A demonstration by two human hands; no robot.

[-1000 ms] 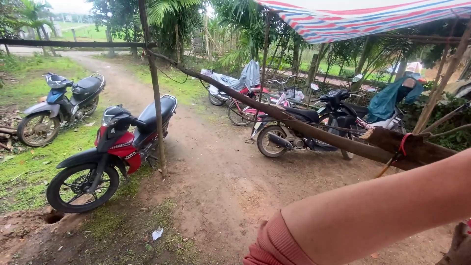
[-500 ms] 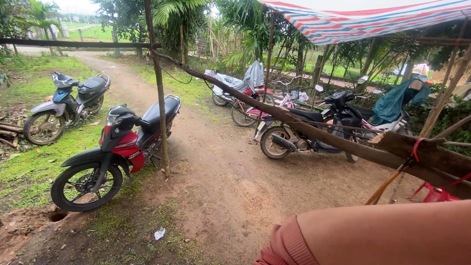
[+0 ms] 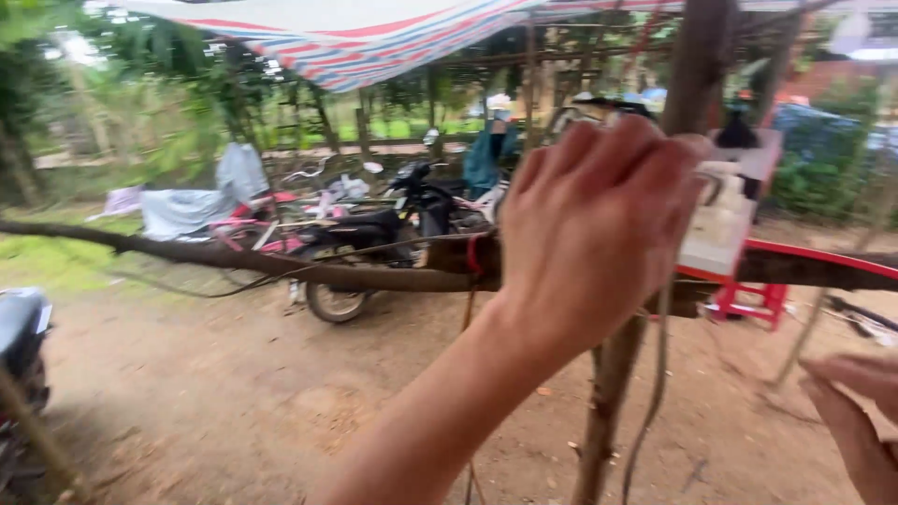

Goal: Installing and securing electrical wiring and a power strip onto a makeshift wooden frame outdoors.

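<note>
The left hand point(image 3: 599, 234) is raised at the frame's centre, its fingers curled against an upright wooden post point(image 3: 687, 84) and a white box point(image 3: 720, 224) fixed to it at three o'clock. A thin cord point(image 3: 655, 374) hangs below. The right hand point(image 3: 856, 421) sits at four o'clock, fingers loosely extended, holding nothing.

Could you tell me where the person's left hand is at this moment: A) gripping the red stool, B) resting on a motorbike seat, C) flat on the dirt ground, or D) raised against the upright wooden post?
D: the left hand is raised with its fingers curled at the upright wooden post, next to a white box-shaped thing fixed there, well above the dirt ground.
</note>
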